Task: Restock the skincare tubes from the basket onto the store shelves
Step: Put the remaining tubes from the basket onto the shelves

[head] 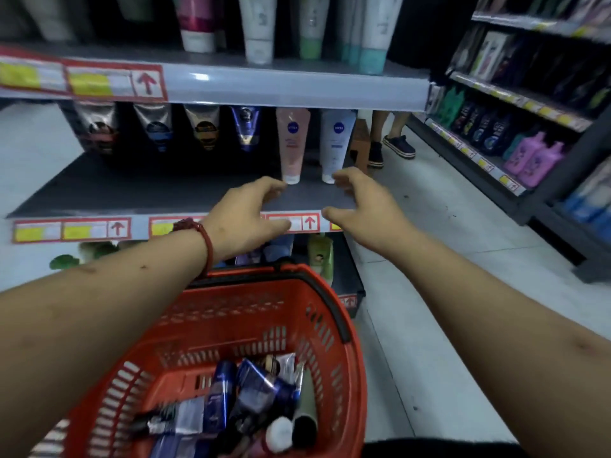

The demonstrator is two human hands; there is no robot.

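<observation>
Hands first: left hand (pixel 246 216) and right hand (pixel 367 206) hovering side by side over the front edge of the shelf (pixel 132 190), both loosely curled, gripping nothing. Reaching toward two tubes standing cap-down at the shelf's right end, with left fingertips just beside the cap of the pink tube (pixel 292 143) and right fingertips just beside that of the white tube (pixel 335 143). Possibly brushing those caps, though too blurred to tell.

Judging from this: pausing between placements, either squaring up stock already shelved or sizing the bare patch in front of it, not carrying anything across.

Lying below the forearms, in the red basket (pixel 334 312): a jumble of tubes (pixel 238 391), mostly dark blue and silver, waiting for shelving.

Standing further left along the same shelf: dark tubes (pixel 158 133) in a row, set well back.

Calling next, most likely, for dropping one hand into the basket, pinching a single tube clear of the heap, matching it to its row, then standing it cap-down without toppling the pink and white pair.
</observation>
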